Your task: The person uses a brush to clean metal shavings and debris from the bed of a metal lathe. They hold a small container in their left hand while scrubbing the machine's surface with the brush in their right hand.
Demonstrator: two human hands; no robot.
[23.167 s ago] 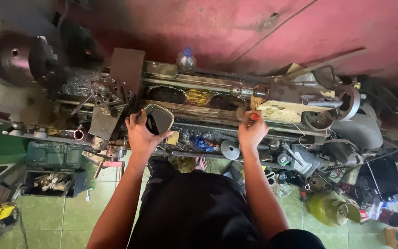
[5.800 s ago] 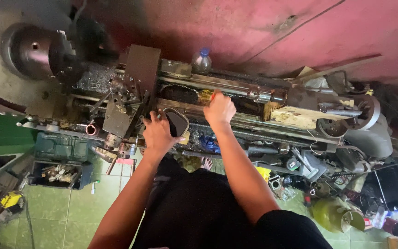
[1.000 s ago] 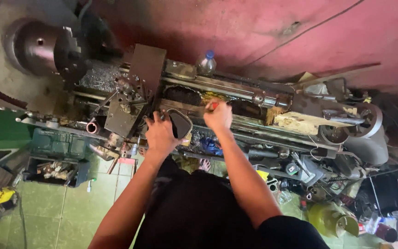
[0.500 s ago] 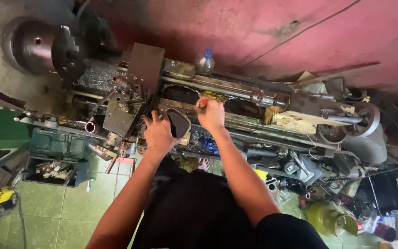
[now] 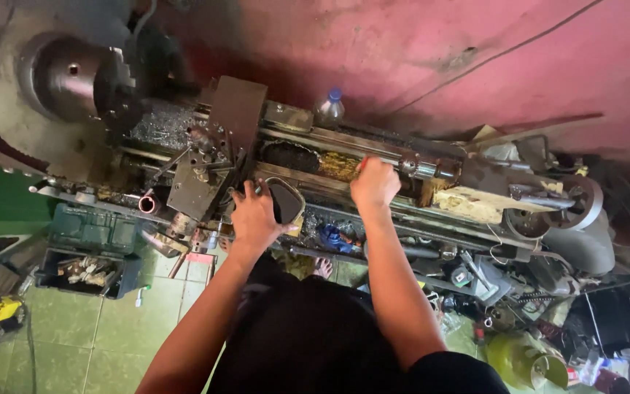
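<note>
I stand at a metal lathe [image 5: 308, 146] and look straight down on it. My left hand [image 5: 255, 217] rests with spread fingers on the carriage apron, beside a dark rounded metal cover [image 5: 284, 198]. My right hand [image 5: 375, 182] is closed around a small red-tipped tool [image 5: 362, 162] over the lathe bed, next to brass-coloured shavings [image 5: 337, 164]. The chuck [image 5: 67, 76] sits at the far left. The tool post [image 5: 198, 157] lies left of my left hand.
A plastic bottle with a blue cap [image 5: 328, 109] stands at the back of the bed. The tailstock and its handwheel [image 5: 574, 201] are at the right. A green toolbox [image 5: 92, 244] sits on the tiled floor at left, a yellow-green container [image 5: 523, 361] at lower right.
My right hand has moved a little away from me, up over the bed near the shavings. My left hand stays on the apron.
</note>
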